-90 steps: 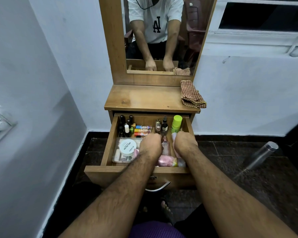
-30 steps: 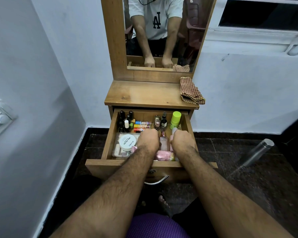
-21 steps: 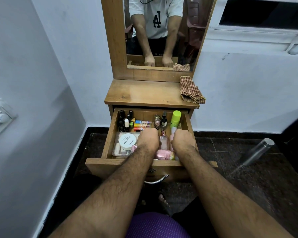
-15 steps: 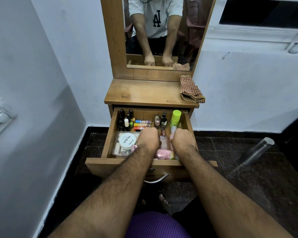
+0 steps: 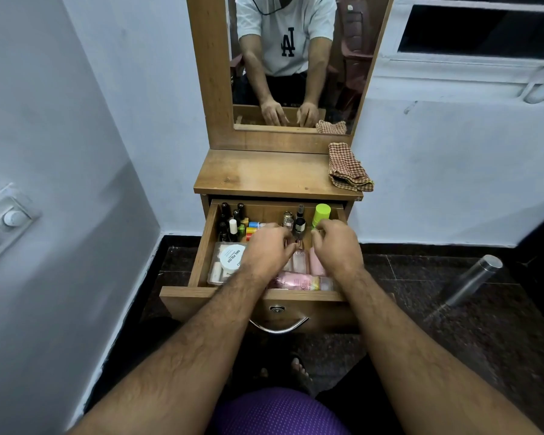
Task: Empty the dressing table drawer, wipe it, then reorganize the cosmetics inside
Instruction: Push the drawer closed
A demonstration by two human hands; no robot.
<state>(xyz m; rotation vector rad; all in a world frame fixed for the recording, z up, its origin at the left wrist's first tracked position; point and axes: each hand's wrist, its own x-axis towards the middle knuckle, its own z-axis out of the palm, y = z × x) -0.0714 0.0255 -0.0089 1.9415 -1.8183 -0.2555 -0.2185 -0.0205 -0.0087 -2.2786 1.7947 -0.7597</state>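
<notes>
Wooden drawer (image 5: 201, 246) — both hands (image 5: 269, 249) (image 5: 338, 249) among cosmetics.

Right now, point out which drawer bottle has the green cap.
The bottle at the back right corner of the drawer, just beyond the right hand. Its neighbours have dark caps.

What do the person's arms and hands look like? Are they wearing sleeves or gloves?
Both forearms are bare and hairy, with no sleeves reaching them. The left hand and right hand wear no gloves, and no rings or watch show. The mirror shows a white short-sleeved T-shirt with dark letters.
</notes>
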